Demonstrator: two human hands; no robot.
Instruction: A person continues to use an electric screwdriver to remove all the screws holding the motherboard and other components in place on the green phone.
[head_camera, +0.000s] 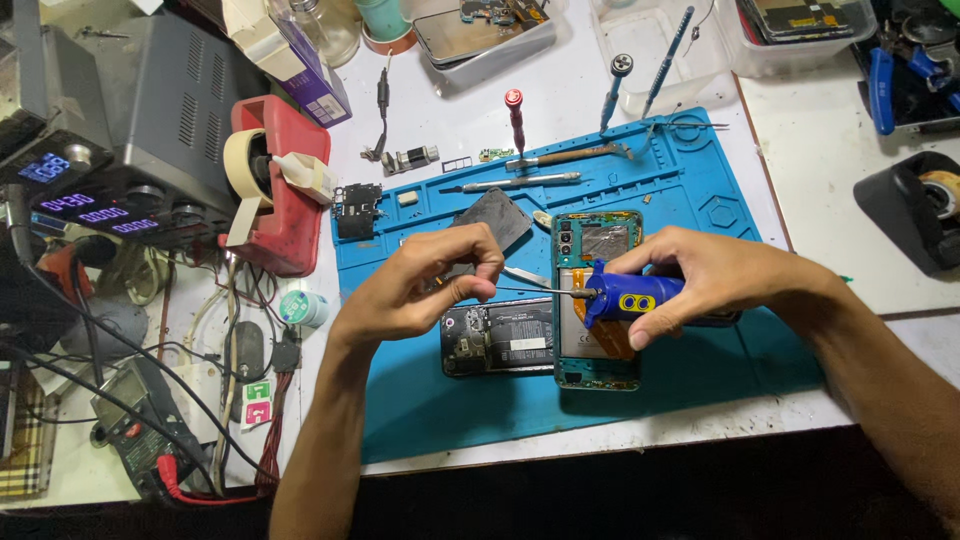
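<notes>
My right hand (700, 275) grips a blue electric screwdriver (632, 298) with yellow buttons, held sideways above an opened phone (597, 355) with a teal frame. Its thin bit (540, 291) points left. My left hand (425, 285) pinches the tip of that bit between thumb and fingers. A black phone part (500, 335) lies on the blue work mat (450, 400) just under the bit, left of the opened phone. A dark flat panel (497, 217) lies behind my left hand.
Several screwdrivers (516, 120) and tweezers (520, 183) lie at the mat's far edge. A red tape dispenser (275, 185) and a grey power unit (130, 130) stand left, with tangled cables (150, 380). Clear trays (490, 40) sit at the back; a black tape holder (915, 205) at right.
</notes>
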